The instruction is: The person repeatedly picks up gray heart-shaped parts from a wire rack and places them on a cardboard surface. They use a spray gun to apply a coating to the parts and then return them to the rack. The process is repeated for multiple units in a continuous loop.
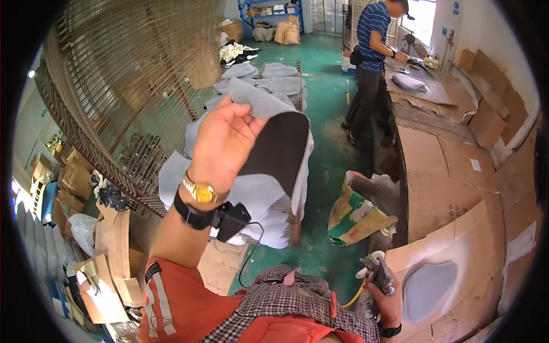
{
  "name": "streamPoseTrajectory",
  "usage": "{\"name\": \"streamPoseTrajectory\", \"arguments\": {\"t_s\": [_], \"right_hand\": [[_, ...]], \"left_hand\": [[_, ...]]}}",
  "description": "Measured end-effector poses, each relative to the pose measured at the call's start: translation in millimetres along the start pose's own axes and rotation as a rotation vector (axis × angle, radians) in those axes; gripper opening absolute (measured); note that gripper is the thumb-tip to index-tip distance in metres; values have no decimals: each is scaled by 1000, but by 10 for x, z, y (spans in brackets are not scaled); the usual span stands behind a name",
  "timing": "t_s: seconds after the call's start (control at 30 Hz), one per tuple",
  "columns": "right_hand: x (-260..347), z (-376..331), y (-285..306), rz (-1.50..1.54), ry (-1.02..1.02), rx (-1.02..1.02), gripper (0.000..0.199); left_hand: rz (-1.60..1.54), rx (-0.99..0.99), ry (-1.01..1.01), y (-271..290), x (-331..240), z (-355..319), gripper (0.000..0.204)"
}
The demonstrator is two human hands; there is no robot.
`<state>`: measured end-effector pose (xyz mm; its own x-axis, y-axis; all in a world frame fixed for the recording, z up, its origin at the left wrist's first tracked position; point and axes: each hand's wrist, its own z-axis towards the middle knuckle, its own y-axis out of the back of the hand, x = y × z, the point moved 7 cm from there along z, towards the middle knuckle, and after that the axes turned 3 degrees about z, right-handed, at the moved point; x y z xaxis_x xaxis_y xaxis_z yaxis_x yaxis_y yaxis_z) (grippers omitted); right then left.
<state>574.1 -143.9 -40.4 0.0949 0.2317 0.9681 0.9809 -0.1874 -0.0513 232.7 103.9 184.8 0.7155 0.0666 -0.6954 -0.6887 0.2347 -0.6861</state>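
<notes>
My left hand [226,140], with a gold watch and a black strap on its wrist, pinches the edge of a curved sheet piece [279,150]. The piece is grey on one face and black on the other, and it folds over at my fingers. Beneath it, more grey sheet pieces [251,191] lie overlapping on a wire rack. Low on the right, my right hand [384,300] is wrapped round a metal spray gun [378,271] with a yellow hose [355,298]. Beside it, a grey rounded piece [429,291] lies flat on the cardboard-covered bench.
Tall wire rack panels [131,74] lean over the left side. The bench [440,166] runs along the right, where a person [373,51] works at its far end. A torn sack [360,214] stands on the green floor [326,154]. Cardboard boxes [117,246] crowd the lower left.
</notes>
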Motion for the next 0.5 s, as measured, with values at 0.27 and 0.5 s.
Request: {"name": "streamPoseTrajectory", "arguments": {"t_s": [0.27,0.5], "right_hand": [[-133,469,-816,26,-37,-29,47],[-179,617,-1068,-21,-69,-93,46]], "left_hand": [[68,-366,-60,1650,-522,1740,15],[-19,-360,84,2889,-314,2766,34]]}}
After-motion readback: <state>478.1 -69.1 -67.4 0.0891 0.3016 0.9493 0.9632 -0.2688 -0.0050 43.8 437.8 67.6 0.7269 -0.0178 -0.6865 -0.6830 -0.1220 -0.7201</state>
